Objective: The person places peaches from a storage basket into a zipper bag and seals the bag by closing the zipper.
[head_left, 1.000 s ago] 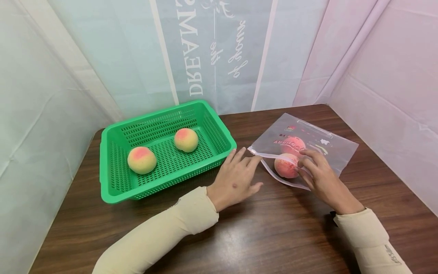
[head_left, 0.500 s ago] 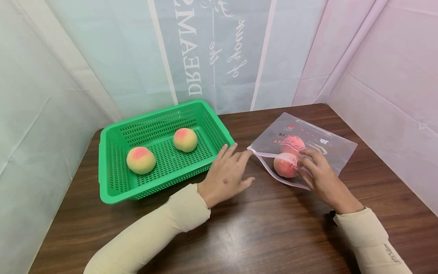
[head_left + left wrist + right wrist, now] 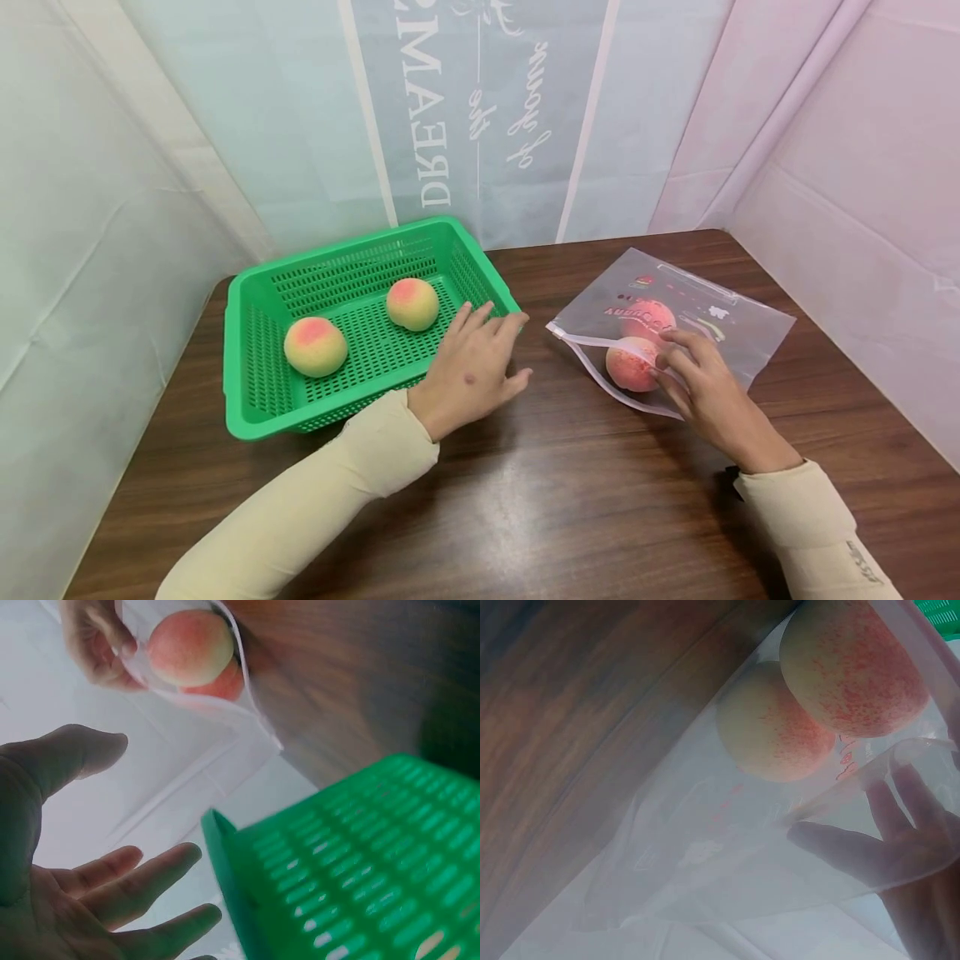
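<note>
My left hand [image 3: 471, 372] is held with spread fingers over the front right rim of a green plastic basket [image 3: 246, 423]; nothing is in it. Two yellow-pink peaches lie inside, one peach [image 3: 315, 347] at the left and another peach [image 3: 412, 304] farther back. A clear zip bag [image 3: 752, 323] lies on the table with its mouth open, a front peach [image 3: 191, 647] near the opening and a rear peach [image 3: 651, 317] behind it. At the bag's mouth, my right hand [image 3: 712, 398] pinches the upper edge between thumb and fingers.
The brown wooden table [image 3: 517, 508] carries the basket at left and the bag at right. A printed cloth [image 3: 480, 125] hangs behind, and pale cloth walls [image 3: 862, 208] stand on both sides. The bag's white slider [image 3: 556, 329] sits at its left corner.
My left hand has moved left, away from the bag's slider corner to over the basket's rim. The right hand stays at the bag's mouth, and the peaches lie as before.
</note>
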{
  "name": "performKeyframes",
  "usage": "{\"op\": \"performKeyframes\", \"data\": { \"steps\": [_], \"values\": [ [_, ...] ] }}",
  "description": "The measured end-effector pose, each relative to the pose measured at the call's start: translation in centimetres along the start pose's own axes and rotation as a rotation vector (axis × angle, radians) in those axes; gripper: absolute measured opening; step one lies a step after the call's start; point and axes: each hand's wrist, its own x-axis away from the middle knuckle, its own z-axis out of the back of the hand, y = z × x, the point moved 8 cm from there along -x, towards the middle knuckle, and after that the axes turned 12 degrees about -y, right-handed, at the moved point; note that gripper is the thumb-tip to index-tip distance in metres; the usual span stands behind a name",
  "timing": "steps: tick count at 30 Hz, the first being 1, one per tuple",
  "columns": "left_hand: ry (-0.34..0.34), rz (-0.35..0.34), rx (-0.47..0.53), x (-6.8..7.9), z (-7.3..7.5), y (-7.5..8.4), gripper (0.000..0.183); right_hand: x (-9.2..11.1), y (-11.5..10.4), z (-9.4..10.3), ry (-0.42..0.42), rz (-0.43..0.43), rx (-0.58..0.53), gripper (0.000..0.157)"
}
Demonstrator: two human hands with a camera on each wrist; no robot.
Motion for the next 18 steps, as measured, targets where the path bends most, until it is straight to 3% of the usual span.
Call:
{"op": "performKeyframes", "data": {
  "steps": [12, 18],
  "values": [
    [0.022, 0.082, -0.039, 0.1, 1.7, -2.5, 0.052, -0.2, 0.0, 0.0, -0.008, -0.002, -0.002, 0.044],
    [0.040, 0.086, -0.073, 0.3, 2.9, -3.6, 0.051, -0.2, 0.0, -0.1, 0.000, 0.003, -0.006, 0.044]
  ]
}}
